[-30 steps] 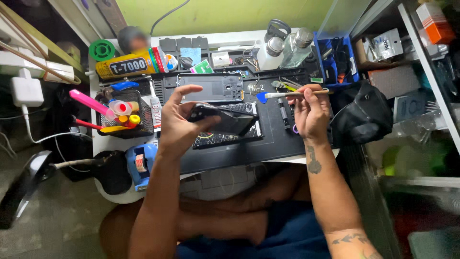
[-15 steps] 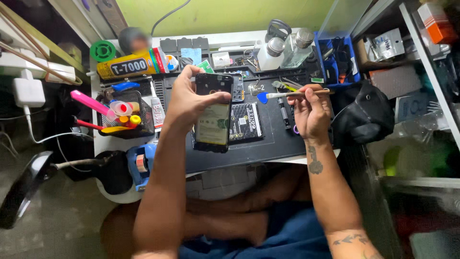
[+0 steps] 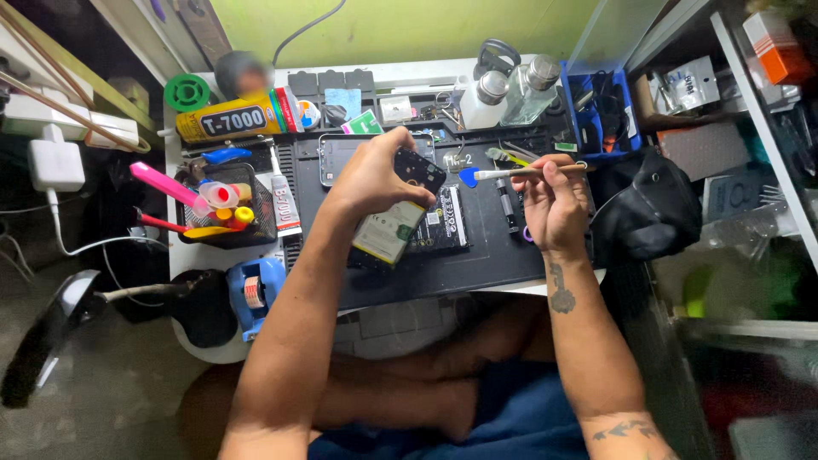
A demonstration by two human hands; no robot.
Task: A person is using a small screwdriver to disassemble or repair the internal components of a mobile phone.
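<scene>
opened phone (image 3: 394,223) partly behind left hand (image 3: 368,179) — round object (image 3: 241,77) blurred

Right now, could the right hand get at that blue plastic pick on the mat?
Probably yes: the blue pick lies uncovered just left of the right hand, though that hand already holds a brush.

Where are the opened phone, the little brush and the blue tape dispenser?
opened phone (image 3: 394,223), head view, on its pale battery.
brush (image 3: 528,172), head view, mid-handle.
blue tape dispenser (image 3: 256,290), head view, on its blue body.
</scene>
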